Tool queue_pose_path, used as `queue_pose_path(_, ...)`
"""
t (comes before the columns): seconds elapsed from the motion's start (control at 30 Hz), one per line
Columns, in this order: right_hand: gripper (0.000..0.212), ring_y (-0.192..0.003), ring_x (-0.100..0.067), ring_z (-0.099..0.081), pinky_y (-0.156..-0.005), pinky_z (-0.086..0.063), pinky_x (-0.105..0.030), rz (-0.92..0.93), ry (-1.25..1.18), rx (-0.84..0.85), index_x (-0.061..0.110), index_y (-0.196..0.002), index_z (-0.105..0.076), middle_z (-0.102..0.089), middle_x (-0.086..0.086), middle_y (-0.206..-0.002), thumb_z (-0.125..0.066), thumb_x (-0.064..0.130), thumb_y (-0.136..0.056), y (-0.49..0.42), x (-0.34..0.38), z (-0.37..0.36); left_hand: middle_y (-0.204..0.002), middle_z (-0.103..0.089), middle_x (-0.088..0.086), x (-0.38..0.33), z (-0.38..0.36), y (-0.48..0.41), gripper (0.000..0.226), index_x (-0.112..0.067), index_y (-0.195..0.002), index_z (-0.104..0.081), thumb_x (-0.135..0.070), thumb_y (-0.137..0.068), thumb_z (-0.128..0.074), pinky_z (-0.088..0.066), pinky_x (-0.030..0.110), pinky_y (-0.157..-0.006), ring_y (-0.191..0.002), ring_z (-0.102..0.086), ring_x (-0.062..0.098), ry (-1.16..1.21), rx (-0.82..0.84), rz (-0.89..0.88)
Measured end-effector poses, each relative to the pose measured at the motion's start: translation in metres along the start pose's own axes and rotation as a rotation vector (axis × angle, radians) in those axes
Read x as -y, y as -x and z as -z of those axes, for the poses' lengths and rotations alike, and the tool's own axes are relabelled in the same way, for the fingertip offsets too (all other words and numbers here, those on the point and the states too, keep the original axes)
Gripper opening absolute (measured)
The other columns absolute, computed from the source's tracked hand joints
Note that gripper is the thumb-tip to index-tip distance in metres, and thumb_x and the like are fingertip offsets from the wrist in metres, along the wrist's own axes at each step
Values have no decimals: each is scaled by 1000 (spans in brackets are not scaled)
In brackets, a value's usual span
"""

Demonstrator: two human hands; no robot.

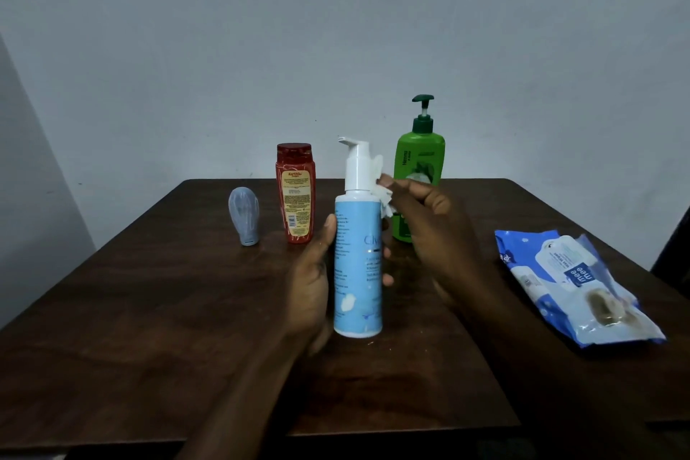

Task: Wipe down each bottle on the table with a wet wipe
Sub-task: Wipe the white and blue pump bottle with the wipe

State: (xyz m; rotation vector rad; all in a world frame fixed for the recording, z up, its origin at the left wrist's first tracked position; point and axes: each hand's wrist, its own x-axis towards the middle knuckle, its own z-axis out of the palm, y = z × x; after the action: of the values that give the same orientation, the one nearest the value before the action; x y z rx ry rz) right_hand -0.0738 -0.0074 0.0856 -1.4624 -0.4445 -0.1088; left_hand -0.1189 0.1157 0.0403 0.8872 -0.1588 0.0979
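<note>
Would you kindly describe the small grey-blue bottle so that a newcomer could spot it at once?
On the dark brown wooden table, follow the back row of bottles to its left end, just left of the red plastic bottle. There stands the small grey-blue bottle, shortest of all, bulbous on top and narrowing toward its base, with no pump.

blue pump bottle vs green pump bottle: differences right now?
The blue bottle is gripped by the left hand, with the right hand holding a wet wipe against its neck; the green bottle stands behind it, held by no hand. The blue bottle has a white pump; the green bottle a dark green one. Both stand upright.
</note>
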Motion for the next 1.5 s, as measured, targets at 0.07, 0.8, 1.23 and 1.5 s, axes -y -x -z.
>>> queue_pose_path(0.07,18,-68,-13,-66,-69,-52,-32,104,117,-33,32,-80,-78,-73,0,-82,-66,34,-93,4,-3,3,-84,-68,20,2,1,-1,47,-6,-95,-77,-43,-89,-48,-58,32,-53,-62,-67,23,37,-37,-15)
queue_pose_path(0.8,21,-102,-12,-61,-95,-37,-37,920,894,-2,33,-107,-75,-69,7,-105,-66,44,-93,63,-36,20,-86,-69,13,-1,7,-7,50,-2,-101,-74,-46,-86,-58,-57,34,-69,-71,-67,21,303,-41,151)
queue_pose_path(1.23,30,-80,-10,-64,-73,-50,-45,674,603,-142,16,-93,-77,-71,9,-86,-71,45,-88,-1,-25,6,-84,-69,8,-3,4,-8,37,-10,-107,-66,-39,-103,-43,-59,28,-64,-67,-67,16,245,-144,95)
queue_pose_path(1.5,31,-93,-11,-57,-82,-45,-49,763,764,-39,23,-106,-75,-63,5,-95,-60,47,-93,14,-21,-6,-76,-70,9,-6,5,-5,41,-7,-100,-70,-39,-100,-43,-59,29,-58,-61,-69,18,275,-108,122)
